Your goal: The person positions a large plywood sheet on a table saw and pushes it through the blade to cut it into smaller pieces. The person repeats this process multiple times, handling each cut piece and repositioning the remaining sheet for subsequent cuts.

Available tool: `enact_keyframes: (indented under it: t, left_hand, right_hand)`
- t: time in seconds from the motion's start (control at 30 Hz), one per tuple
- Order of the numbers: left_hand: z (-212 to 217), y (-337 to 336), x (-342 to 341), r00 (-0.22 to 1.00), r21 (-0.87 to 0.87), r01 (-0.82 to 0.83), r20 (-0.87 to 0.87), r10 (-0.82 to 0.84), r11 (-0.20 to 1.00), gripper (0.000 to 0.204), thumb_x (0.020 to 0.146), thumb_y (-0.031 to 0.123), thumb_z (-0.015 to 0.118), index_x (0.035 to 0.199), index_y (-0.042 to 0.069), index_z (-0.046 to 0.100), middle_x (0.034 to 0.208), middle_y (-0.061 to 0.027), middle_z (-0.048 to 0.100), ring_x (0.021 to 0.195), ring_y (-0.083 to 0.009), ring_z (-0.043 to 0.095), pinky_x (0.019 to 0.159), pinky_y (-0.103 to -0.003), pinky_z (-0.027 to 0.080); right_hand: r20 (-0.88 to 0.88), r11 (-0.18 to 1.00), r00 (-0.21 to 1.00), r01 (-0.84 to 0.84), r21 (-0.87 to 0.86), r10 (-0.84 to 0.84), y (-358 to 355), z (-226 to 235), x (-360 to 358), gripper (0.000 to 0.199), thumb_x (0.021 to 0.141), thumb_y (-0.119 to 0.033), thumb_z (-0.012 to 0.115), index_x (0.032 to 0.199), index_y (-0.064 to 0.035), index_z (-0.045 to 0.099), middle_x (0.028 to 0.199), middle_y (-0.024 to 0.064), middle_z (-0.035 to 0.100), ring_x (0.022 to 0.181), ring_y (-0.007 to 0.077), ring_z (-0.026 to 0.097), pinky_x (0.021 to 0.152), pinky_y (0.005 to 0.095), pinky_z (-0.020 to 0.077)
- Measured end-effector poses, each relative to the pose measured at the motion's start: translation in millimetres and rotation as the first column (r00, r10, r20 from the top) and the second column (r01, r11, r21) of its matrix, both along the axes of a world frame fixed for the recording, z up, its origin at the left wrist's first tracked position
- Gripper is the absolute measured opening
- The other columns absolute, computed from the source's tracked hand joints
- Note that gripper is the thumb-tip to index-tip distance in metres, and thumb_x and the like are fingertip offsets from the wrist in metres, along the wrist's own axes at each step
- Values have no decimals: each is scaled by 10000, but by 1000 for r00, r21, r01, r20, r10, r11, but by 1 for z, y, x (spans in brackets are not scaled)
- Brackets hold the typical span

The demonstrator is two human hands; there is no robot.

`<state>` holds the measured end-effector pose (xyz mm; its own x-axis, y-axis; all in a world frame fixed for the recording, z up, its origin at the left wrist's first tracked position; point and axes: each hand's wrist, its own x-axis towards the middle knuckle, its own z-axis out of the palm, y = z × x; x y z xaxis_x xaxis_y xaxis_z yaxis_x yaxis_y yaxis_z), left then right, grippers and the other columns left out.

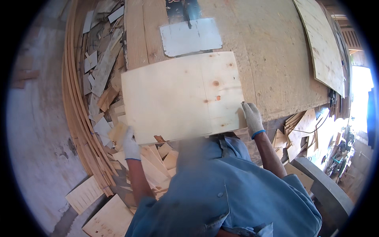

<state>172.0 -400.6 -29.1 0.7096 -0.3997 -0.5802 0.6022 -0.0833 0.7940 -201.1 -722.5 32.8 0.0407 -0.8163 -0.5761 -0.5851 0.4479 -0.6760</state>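
Note:
A pale wooden panel (169, 98) with several knots and a small orange-edged hole lies partly over the worktable (276, 79), its near edge close to my body. My left hand (131, 146), in a white knit glove with a blue cuff, grips the panel's near left corner. At the right edge, close to the near right corner, my right hand (252, 117), gloved alike, is closed on the panel. The panel hides parts of the fingers. Just beyond its far edge a light grey plate (191, 37) is set in the tabletop, with a dark narrow piece above it.
Wood offcuts (104, 87) are heaped left of the table, beside long thin strips (77, 98). Another large plywood sheet (321, 47) rests at the table's far right. More scrap boards (302, 130) lean below the right edge. A grey curved metal piece (323, 183) stands at lower right.

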Motion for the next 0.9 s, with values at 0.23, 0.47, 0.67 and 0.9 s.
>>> enact_keyframes:
  t: [0.23,0.47,0.67,0.9]
  left_hand:
    - [14,-42,-1,996,-7,-80,-47,80,997,421,1010,326,493,1293,15,517,1227,-94,602,1121,-217,597,945,-352,501]
    - [3,-43,21,979,-196,-123,-182,87,973,501,1002,447,464,1328,69,495,1292,-102,574,1204,-238,545,1004,-430,462]
    - [12,-33,-12,975,-503,-158,-214,55,850,609,972,513,484,1392,74,445,1383,-113,510,1254,-293,496,1027,-513,429]
    - [18,-48,-22,881,-341,-471,-233,412,814,669,952,544,505,1430,87,406,1450,-133,437,1298,-351,440,1046,-563,397]
  right_hand:
    - [-80,966,986,-161,-204,147,-31,13,30,369,926,-323,531,1070,-4,649,924,183,682,904,249,660,803,364,492]
    - [25,911,965,-238,-337,262,-78,-13,56,373,956,-270,521,1236,-38,602,1123,200,672,1075,269,649,901,354,482]
    - [-149,931,970,-229,-283,194,-75,-39,41,380,964,-286,522,1258,-56,595,1125,207,674,1103,305,639,926,364,475]
    - [-44,936,984,-177,-305,172,-78,-28,55,351,965,-271,499,1224,-60,607,1039,221,677,998,325,649,868,382,485]
